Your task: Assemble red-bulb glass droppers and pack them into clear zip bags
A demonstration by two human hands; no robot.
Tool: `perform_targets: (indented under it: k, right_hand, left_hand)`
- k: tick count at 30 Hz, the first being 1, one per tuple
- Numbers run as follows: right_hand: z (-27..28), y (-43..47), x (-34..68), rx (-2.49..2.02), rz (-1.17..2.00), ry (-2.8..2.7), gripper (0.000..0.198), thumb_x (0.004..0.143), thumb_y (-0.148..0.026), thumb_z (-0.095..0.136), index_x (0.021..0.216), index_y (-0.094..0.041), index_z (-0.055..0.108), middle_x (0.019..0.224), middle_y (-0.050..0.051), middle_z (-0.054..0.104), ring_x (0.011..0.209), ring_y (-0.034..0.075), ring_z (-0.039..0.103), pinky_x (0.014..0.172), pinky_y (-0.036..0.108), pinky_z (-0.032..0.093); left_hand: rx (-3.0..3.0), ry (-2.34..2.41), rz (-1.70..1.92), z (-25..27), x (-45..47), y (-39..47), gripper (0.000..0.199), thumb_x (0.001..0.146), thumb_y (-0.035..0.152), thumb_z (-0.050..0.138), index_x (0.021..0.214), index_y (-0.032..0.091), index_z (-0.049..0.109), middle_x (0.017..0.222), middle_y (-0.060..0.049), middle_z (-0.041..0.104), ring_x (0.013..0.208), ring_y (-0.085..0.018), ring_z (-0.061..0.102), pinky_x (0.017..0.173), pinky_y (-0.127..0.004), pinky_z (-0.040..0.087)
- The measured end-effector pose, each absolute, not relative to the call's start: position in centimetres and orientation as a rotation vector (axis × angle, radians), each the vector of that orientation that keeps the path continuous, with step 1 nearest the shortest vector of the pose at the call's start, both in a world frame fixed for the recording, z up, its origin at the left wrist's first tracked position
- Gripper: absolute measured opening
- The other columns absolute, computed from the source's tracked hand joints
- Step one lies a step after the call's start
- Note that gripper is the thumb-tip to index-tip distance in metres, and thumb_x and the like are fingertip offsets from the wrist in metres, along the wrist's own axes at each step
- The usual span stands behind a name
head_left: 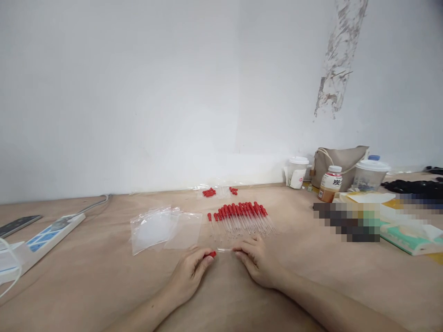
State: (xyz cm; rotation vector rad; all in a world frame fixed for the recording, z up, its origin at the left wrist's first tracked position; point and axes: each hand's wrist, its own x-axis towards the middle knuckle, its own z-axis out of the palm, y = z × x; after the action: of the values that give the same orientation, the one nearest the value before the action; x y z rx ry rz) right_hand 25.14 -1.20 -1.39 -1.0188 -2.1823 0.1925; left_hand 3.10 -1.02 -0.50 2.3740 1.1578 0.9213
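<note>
Many red-topped droppers (238, 211) lie on the desk (104, 276). In front of the droppers, the left hand (192, 269) holds a red cap (212, 254) in its grip, and the right hand (258, 260) pinches a clear tube (224, 250). Clear bags (152, 228) lie left of the droppers; loose caps (209, 192) lie behind.

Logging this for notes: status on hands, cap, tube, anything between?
Left hand pinching red cap. Right hand holding clear tube, end near cap. Red-capped tubes beyond, not between.
</note>
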Motion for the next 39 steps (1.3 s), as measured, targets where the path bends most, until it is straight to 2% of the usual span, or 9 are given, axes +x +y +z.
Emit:
perform_targets:
  k: [9, 13, 18, 27, 39]
  right_hand:
    - [-1.8, -0.9, 24.9, -0.966, 0.164, -2.213, 0.024, 0.085, -0.022, 0.040, 0.098, -0.027, 0.060, 0.078, 0.001, 0.062, 0.071, 0.012, 0.053, 0.073, 0.030, 0.030]
    - [-1.9, -0.6, 25.0, -0.913, 0.150, -2.252, 0.025, 0.085, -0.023, 0.041, 0.100, -0.028, 0.059, 0.076, 0.000, 0.062, 0.068, 0.012, 0.053, 0.072, 0.031, 0.029]
    - [-1.0, -0.9, 24.8, -0.868, 0.139, -2.327, 0.024, 0.084, -0.024, 0.040, 0.094, -0.027, 0.062, 0.075, 0.002, 0.062, 0.067, 0.013, 0.052, 0.072, 0.032, 0.027]
    - [-1.2, -1.0, 25.0, -0.972, 0.154, -2.279, 0.021, 0.084, -0.024, 0.040, 0.084, -0.024, 0.060, 0.068, 0.000, 0.060, 0.062, 0.012, 0.050, 0.070, 0.031, 0.028]
    - [-1.5, -0.6, 25.0, -0.980, 0.320, -2.137, 0.023, 0.086, -0.027, 0.037, 0.088, -0.024, 0.060, 0.075, 0.000, 0.062, 0.069, 0.014, 0.051, 0.075, 0.033, 0.028]
  left_hand:
    - [2.417, 1.154, 0.926, -0.3, 3.1, -1.1, 0.022, 0.088, 0.031, 0.038, 0.081, 0.021, 0.056, 0.074, -0.001, 0.059, 0.074, -0.017, 0.053, 0.075, -0.028, 0.038]
    - [2.462, 1.112, 0.890, -0.3, 3.0, -1.2, 0.026, 0.088, 0.033, 0.038, 0.077, 0.020, 0.057, 0.069, -0.001, 0.056, 0.071, -0.017, 0.051, 0.072, -0.028, 0.038]
    - [2.548, 0.986, 0.858, -0.2, 3.1, -1.5, 0.025, 0.088, 0.031, 0.039, 0.077, 0.020, 0.058, 0.068, -0.002, 0.056, 0.069, -0.016, 0.049, 0.071, -0.029, 0.036]
    - [2.397, 1.111, 0.880, 0.0, 3.1, -1.7, 0.023, 0.087, 0.035, 0.039, 0.082, 0.021, 0.056, 0.076, -0.002, 0.058, 0.076, -0.018, 0.051, 0.071, -0.028, 0.039]
    - [2.405, 1.136, 0.978, -0.5, 2.9, -1.1, 0.021, 0.087, 0.032, 0.041, 0.083, 0.020, 0.058, 0.077, -0.002, 0.061, 0.075, -0.017, 0.054, 0.071, -0.026, 0.039]
